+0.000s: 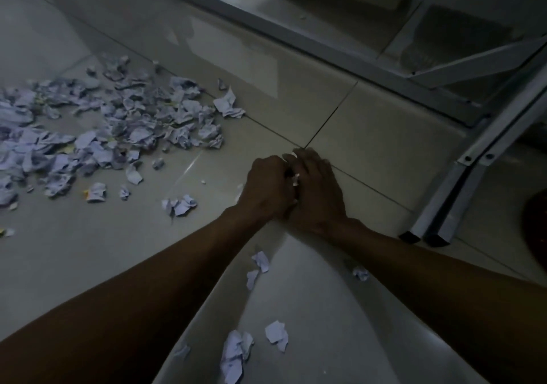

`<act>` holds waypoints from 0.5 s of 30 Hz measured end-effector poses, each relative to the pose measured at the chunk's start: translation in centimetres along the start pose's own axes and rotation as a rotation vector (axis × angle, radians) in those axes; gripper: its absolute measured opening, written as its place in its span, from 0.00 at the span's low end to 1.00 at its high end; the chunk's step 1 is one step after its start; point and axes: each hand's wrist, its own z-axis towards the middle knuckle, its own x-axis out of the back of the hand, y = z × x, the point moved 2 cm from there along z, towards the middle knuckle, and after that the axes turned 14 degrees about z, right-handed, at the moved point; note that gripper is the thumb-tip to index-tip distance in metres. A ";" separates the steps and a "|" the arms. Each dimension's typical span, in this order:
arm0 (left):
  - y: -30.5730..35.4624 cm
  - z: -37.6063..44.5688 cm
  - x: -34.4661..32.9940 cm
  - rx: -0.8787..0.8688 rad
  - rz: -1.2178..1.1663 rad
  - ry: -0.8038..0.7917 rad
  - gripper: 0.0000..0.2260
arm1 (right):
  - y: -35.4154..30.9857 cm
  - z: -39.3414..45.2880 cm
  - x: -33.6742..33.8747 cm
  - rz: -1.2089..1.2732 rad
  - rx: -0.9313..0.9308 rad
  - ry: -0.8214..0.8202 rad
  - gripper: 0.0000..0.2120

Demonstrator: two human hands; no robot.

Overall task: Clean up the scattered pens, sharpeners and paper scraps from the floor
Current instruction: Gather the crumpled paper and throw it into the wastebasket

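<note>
My left hand [268,186] and my right hand [318,189] are pressed together on the tiled floor [370,123], cupped round a small bunch of white paper scraps [295,180] that shows between the fingers. A wide pile of crumpled paper scraps [118,123] lies to the left of the hands. Loose scraps [180,204] sit near my left wrist. Between my forearms lie a few more scraps [260,262], and others [236,351] lie close to me. No pens or sharpeners are visible in this dim view.
White metal furniture legs [450,197] with black feet stand just right of my hands. A white metal frame bar [296,37] runs diagonally across the back. A dark round object [535,220] sits at the right edge.
</note>
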 end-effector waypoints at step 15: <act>-4.7 -6.3 2.2 0.050 -0.198 0.271 0.10 | -1.3 -1.2 -1.1 -0.289 0.185 0.184 0.09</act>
